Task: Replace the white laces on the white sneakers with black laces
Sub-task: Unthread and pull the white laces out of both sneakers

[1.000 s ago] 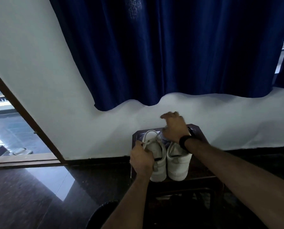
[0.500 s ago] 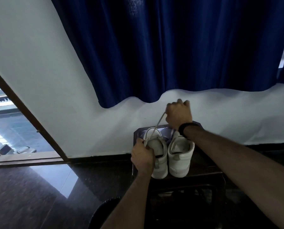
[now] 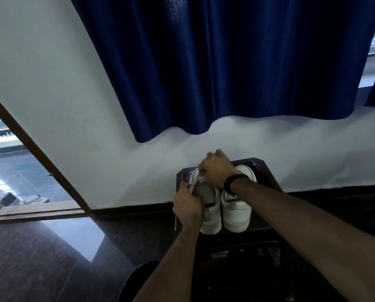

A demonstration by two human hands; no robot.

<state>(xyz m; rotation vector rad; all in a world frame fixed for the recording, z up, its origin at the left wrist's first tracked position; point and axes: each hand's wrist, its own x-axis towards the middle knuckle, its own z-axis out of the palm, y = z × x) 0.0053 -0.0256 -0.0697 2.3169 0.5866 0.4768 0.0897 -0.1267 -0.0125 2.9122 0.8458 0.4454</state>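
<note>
Two white sneakers stand side by side, heels toward me, on a small dark table (image 3: 268, 171) against the wall. My left hand (image 3: 188, 207) grips the left sneaker (image 3: 210, 212) at its collar and heel side. Over that shoe's front, my right hand (image 3: 216, 168) pinches the white lace (image 3: 195, 172), which loops out beside the fingers. A black band sits on my right wrist. The right sneaker (image 3: 236, 211) stands untouched under my right forearm. A dark coil, possibly the black laces (image 3: 252, 165), lies at the table's far right corner.
A dark blue curtain (image 3: 225, 62) hangs above the table in front of a white wall. A glossy dark floor (image 3: 40, 258) spreads to the left, toward a doorway with a wooden frame (image 3: 29, 144). A dark round object (image 3: 138, 277) sits below my left forearm.
My right hand, which had pulled the white lace up and away from the left sneaker, has come back down onto the shoe's front. The left hand kept its grip.
</note>
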